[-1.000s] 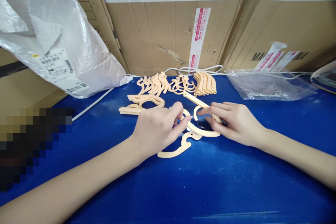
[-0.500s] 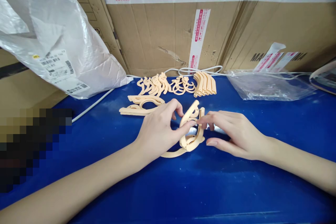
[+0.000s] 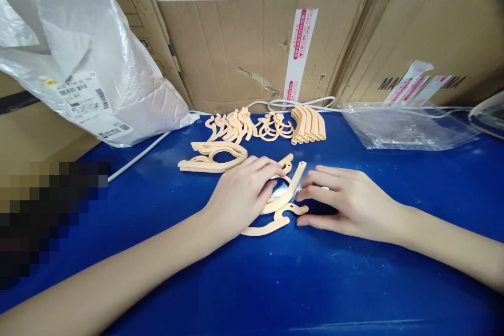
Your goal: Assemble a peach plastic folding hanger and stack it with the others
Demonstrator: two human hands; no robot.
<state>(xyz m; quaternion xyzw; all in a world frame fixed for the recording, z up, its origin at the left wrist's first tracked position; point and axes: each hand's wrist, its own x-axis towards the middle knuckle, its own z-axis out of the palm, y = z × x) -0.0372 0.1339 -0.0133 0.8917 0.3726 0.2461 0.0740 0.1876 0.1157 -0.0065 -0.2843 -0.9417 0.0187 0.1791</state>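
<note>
Cream plastic parts that look like folding clothes hanger pieces lie in the middle of the blue table. My left hand [image 3: 247, 187] is curled over a curved hanger arm [image 3: 289, 191], its thumb and fingers closed around the arm's left part, which they hide. Just to the right, my right hand [image 3: 334, 200] is open, fingertips apart and close to the arm's right side. Under and in front of the arm lies a hook piece [image 3: 293, 208] beside another curved arm [image 3: 263, 229]. A shiny silvery patch [image 3: 280, 189] shows between the parts; I cannot tell what it is.
Behind my left hand lie folded hanger pieces [image 3: 200, 165]. Farther back are several hooks [image 3: 236, 125] and a row of hanger arms [image 3: 309, 124]. A clear plastic bag [image 3: 405, 128] lies right, a white plastic sack [image 3: 129, 79] left. Cardboard boxes [image 3: 228, 52] and a white cable [image 3: 142, 155] border the table.
The upright curved arms have been lowered and spread, and one now lies over the others. My left fingers have come down over it, and my right hand has drawn back slightly, its fingers parted.
</note>
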